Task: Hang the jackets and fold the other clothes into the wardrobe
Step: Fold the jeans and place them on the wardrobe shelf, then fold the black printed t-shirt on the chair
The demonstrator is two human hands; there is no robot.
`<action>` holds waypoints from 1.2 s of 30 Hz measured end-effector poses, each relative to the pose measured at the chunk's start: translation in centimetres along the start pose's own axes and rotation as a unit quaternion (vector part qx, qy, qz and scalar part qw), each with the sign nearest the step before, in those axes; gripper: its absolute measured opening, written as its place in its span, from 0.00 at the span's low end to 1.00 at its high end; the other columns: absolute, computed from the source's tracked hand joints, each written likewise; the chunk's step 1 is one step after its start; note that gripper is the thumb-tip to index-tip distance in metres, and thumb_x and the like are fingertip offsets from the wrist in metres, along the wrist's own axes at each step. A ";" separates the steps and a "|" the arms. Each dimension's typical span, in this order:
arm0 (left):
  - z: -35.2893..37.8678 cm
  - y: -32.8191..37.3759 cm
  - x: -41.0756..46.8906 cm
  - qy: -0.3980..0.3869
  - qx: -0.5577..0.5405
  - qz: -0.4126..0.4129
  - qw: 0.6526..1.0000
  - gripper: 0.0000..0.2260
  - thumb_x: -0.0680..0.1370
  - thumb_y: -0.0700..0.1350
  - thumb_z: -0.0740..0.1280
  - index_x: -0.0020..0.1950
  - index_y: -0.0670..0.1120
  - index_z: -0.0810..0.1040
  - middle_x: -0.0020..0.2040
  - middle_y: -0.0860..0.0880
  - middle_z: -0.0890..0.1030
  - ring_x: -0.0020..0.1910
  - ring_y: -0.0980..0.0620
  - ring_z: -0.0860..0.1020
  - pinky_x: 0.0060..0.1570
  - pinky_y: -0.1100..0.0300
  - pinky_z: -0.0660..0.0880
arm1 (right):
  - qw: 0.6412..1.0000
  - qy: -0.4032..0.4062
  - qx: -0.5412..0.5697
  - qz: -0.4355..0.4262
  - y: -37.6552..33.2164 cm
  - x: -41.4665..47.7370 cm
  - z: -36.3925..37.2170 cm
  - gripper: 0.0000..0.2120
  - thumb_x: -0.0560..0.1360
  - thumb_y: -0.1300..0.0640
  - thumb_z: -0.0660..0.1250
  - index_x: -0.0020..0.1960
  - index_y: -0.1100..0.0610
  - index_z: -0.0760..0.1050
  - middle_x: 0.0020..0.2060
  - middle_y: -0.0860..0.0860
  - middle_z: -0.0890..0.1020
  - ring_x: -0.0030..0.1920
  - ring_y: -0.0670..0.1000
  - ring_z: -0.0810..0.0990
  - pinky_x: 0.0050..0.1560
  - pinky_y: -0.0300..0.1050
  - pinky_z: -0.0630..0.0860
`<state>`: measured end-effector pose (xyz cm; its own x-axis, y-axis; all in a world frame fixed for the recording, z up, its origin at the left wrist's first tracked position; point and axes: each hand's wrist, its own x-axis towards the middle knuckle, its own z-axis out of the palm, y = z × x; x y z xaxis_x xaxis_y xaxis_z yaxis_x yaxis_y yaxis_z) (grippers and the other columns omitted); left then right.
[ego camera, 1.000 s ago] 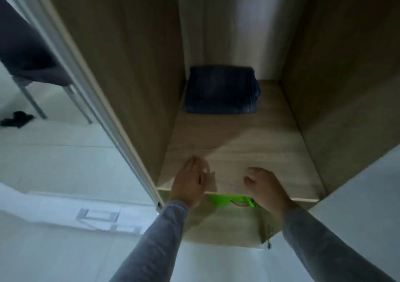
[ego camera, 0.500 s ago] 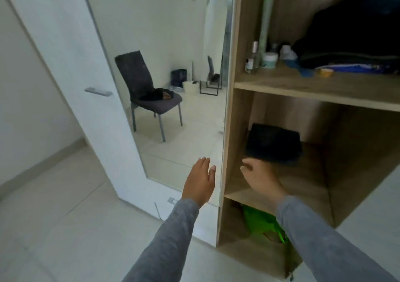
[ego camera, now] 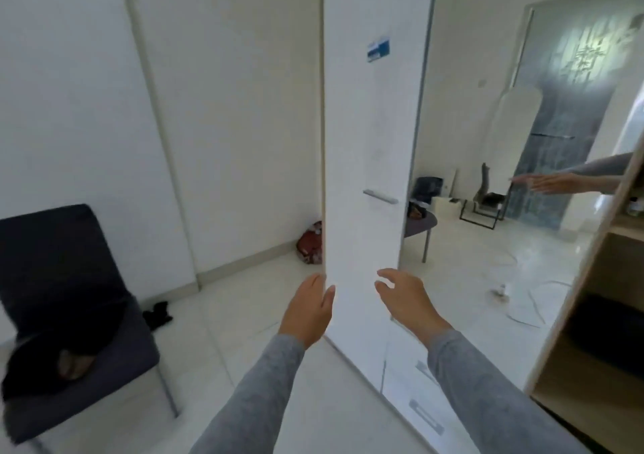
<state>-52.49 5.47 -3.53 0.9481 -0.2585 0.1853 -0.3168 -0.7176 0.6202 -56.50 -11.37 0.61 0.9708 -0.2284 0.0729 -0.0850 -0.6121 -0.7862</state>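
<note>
My left hand and my right hand are both held out in front of me, fingers relaxed, holding nothing. They hover before the edge of the open white wardrobe door. A dark garment lies heaped on the seat of a dark grey chair at the lower left. The wooden wardrobe shows at the far right edge, with a folded dark garment on its shelf.
The door's inner side carries a mirror reflecting the room and my arm. A small black item lies on the tiled floor beside the chair. A reddish bag sits by the wall behind the door.
My view has swung left, away from the wardrobe shelf toward the door and the chair. Both hands have drawn back from the shelf and stay empty.
</note>
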 end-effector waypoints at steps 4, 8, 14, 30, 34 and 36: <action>-10.3 -8.4 -4.5 0.052 0.039 -0.060 0.996 0.22 0.83 0.48 0.51 0.75 0.41 0.58 0.77 0.45 0.57 0.75 0.51 0.55 0.70 0.64 0.48 | 0.997 -0.047 -0.003 -0.066 -8.8 -1.7 8.4 0.18 0.79 0.60 0.60 0.68 0.61 0.71 0.67 0.55 0.73 0.67 0.53 0.71 0.62 0.36 0.63; -18.9 -16.6 -11.1 0.088 0.056 -0.126 0.987 0.21 0.83 0.48 0.52 0.73 0.39 0.61 0.74 0.43 0.62 0.74 0.47 0.59 0.71 0.59 0.53 | 0.988 -0.089 0.008 -0.125 -16.7 -4.3 17.7 0.16 0.79 0.59 0.60 0.65 0.62 0.74 0.65 0.56 0.76 0.66 0.54 0.72 0.59 0.36 0.62; -29.0 -26.4 -18.4 0.174 0.051 -0.196 0.964 0.18 0.83 0.47 0.52 0.70 0.40 0.67 0.71 0.46 0.67 0.72 0.50 0.60 0.69 0.61 0.55 | 0.966 -0.178 0.056 -0.181 -25.9 -6.5 29.9 0.13 0.79 0.60 0.60 0.54 0.69 0.77 0.53 0.63 0.81 0.57 0.59 0.78 0.51 0.41 0.69; -45.5 -51.0 -9.2 0.287 0.069 -0.315 0.902 0.21 0.83 0.49 0.52 0.73 0.41 0.64 0.73 0.46 0.65 0.73 0.51 0.61 0.72 0.58 0.56 | 0.914 -0.312 0.034 -0.258 -44.1 10.9 55.8 0.14 0.78 0.58 0.61 0.62 0.60 0.75 0.60 0.54 0.78 0.60 0.49 0.75 0.56 0.35 0.64; -47.4 -58.3 -7.4 0.294 0.053 -0.359 0.884 0.19 0.83 0.48 0.54 0.70 0.40 0.67 0.70 0.45 0.68 0.70 0.49 0.64 0.68 0.60 0.58 | 0.900 -0.351 -0.005 -0.259 -47.0 15.5 64.0 0.12 0.78 0.58 0.61 0.59 0.58 0.76 0.54 0.52 0.79 0.54 0.49 0.75 0.56 0.40 0.69; -47.2 -61.7 -7.8 0.287 0.029 -0.398 0.871 0.19 0.83 0.48 0.54 0.71 0.40 0.66 0.70 0.45 0.68 0.70 0.49 0.64 0.69 0.59 0.58 | 0.890 -0.377 -0.038 -0.253 -47.0 16.3 68.0 0.11 0.77 0.58 0.61 0.58 0.57 0.77 0.52 0.52 0.79 0.54 0.52 0.77 0.58 0.44 0.72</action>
<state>-39.09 82.30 -7.25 0.7195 0.6904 0.0754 0.4622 -0.5570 0.6900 -21.44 65.19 -2.99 0.7607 0.6473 -0.0490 0.4197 -0.5480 -0.7235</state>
